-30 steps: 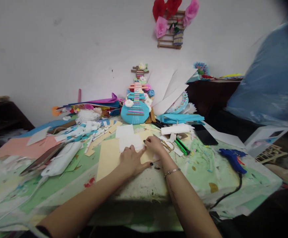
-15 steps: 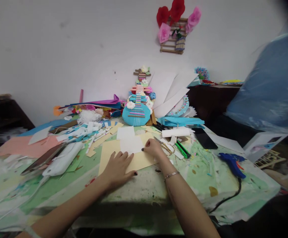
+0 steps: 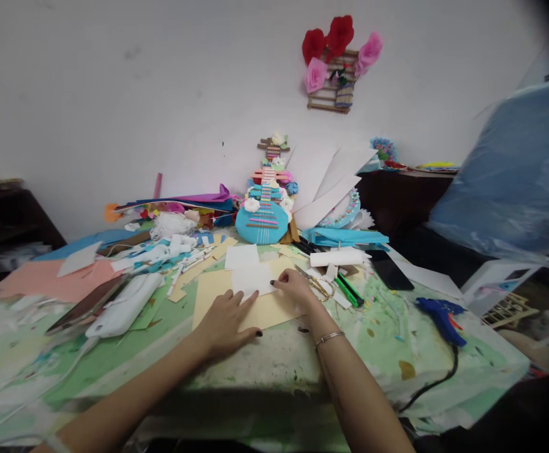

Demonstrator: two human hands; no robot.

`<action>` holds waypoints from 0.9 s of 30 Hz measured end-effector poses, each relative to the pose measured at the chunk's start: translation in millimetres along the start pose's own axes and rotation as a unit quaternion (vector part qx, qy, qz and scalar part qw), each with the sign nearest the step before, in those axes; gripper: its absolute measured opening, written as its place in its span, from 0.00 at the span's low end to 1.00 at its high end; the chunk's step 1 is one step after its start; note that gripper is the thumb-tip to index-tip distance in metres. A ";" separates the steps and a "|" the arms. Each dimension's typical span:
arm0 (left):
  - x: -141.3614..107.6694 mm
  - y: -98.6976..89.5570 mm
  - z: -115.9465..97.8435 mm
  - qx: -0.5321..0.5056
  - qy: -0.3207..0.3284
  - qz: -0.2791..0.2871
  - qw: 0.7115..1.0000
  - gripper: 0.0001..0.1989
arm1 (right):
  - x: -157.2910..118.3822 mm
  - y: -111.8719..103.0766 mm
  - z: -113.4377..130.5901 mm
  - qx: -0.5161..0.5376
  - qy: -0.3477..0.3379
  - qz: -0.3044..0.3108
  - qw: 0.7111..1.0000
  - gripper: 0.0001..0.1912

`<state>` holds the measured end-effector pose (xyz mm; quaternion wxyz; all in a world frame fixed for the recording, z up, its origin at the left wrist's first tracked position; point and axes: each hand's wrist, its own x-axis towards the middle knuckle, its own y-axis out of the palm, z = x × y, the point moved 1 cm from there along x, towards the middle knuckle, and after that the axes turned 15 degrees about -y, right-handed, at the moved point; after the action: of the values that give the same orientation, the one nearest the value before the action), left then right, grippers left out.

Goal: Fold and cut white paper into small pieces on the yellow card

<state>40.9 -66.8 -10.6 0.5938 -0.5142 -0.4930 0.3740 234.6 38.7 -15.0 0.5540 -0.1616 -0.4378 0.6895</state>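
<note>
A cream sheet (image 3: 274,309) lies on the table with a white paper piece (image 3: 250,279) on top of it. My left hand (image 3: 227,321) is spread flat on the cream sheet, its fingertips at the lower edge of the white piece. With thumb and fingers pinched together, my right hand (image 3: 293,288) is at the white piece's right edge. Another white piece (image 3: 241,257) lies just behind. Gold-handled scissors (image 3: 320,286) are right beside my right hand, and a green cutter (image 3: 349,289) lies beyond them.
A blue paper guitar (image 3: 262,224) stands against the wall. Paper scraps, a white power strip (image 3: 126,305) and a tablet-like device (image 3: 88,303) lie left. On the right are a black phone (image 3: 390,270), a white roll (image 3: 335,258) and a blue glue gun (image 3: 442,318) with its cable.
The whole view has shifted slightly down. The fingers of my left hand have drawn in a little, and my right hand stays at the white piece's edge.
</note>
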 end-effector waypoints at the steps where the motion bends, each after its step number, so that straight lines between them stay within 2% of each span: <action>1: 2.5 0.1 -2.8 0.007 0.001 -0.001 1.000 0.36 | -0.3 1.5 3.2 -0.009 0.004 -0.002 1.000 0.12; 4: 6.5 0.8 -9.2 0.020 -0.002 -0.014 1.000 0.36 | -1.4 7.3 11.7 -0.046 0.013 -0.009 0.999 0.19; 8: 4.6 1.8 -10.2 0.020 -0.017 -0.017 1.000 0.36 | -3.4 13.5 14.8 -0.088 0.020 -0.022 0.996 0.21; 14: -0.3 2.0 -5.1 0.012 -0.043 -0.013 0.999 0.35 | -4.4 11.1 6.6 -0.065 0.012 -0.012 0.998 0.15; 22: -13.2 -4.4 9.0 -0.041 -0.033 -0.003 0.999 0.31 | -0.5 9.7 -10.5 -0.008 0.007 0.002 1.000 0.11; 27: -10.1 -8.8 14.2 -0.031 -0.018 0.015 0.999 0.29 | 2.7 6.1 -9.9 0.005 0.009 0.016 1.000 0.09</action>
<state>24.2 -74.7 -4.2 0.5630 -0.5332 -0.5069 0.3766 237.0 45.3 -24.7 0.5473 -0.1717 -0.4265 0.6994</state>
